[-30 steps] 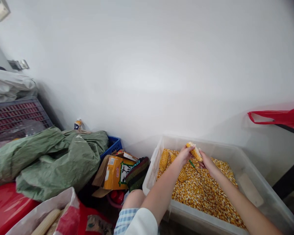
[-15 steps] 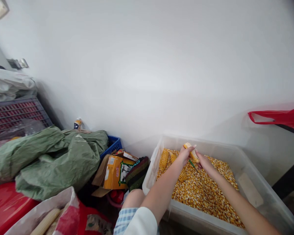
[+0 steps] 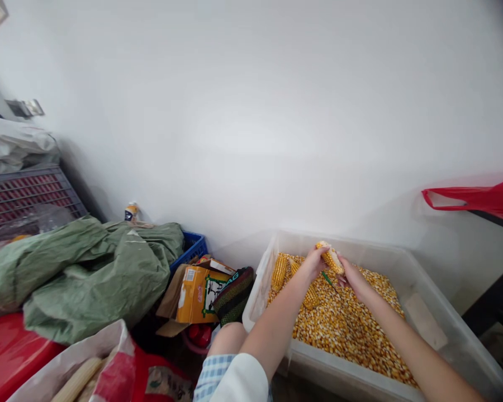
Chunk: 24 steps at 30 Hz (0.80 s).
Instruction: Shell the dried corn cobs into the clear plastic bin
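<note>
My left hand point(image 3: 315, 263) and my right hand point(image 3: 354, 278) are both closed around one corn cob point(image 3: 331, 259), held above a heap of loose kernels point(image 3: 347, 329). Yellow kernels still cover part of this cob, and pale bare core shows along other parts. The left hand grips near the upper end, the right hand near the lower end. Beneath them lies a thin green-handled tool point(image 3: 327, 278), partly hidden. Whole corn cobs point(image 3: 279, 272) rest on the kernels at the left side of the clear plastic bin point(image 3: 402, 257).
Left of the bin stand a yellow cardboard box point(image 3: 197, 295), a dark shoe point(image 3: 235, 296) and a blue crate point(image 3: 193, 248) under green cloth point(image 3: 109, 273). Stripped cobs point(image 3: 79, 379) lie in a red-and-white sack point(image 3: 117, 357). A red plastic bag point(image 3: 486, 200) hangs at right.
The cob has turned in my hands, so more yellow kernels face me now. My right hand has shifted slightly to the right.
</note>
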### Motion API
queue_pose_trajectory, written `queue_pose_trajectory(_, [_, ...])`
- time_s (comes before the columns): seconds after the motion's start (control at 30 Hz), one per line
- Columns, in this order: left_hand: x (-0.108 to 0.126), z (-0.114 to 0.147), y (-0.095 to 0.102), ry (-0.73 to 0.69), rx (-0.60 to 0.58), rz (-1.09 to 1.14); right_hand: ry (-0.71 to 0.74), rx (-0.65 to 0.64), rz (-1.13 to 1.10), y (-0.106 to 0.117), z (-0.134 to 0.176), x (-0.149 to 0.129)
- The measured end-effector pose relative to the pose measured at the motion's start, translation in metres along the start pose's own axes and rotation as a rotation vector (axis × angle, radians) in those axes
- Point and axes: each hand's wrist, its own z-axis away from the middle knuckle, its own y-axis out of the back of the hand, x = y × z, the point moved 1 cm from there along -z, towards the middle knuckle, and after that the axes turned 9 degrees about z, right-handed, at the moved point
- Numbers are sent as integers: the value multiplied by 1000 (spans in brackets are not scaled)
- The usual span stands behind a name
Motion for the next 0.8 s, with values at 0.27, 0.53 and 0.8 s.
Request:
queue_pose_trajectory(0.27, [1, 3, -3, -65, -90, -11, 38, 5, -35, -2, 2, -2])
queue_pose_trajectory(0.53, [-2, 3, -2, -95, -25, -88, 69, -10, 31, -5, 4, -3])
queue_pose_trajectory(0.8, [5, 2, 0, -255, 87, 39, 563, 428, 256, 16, 61, -86])
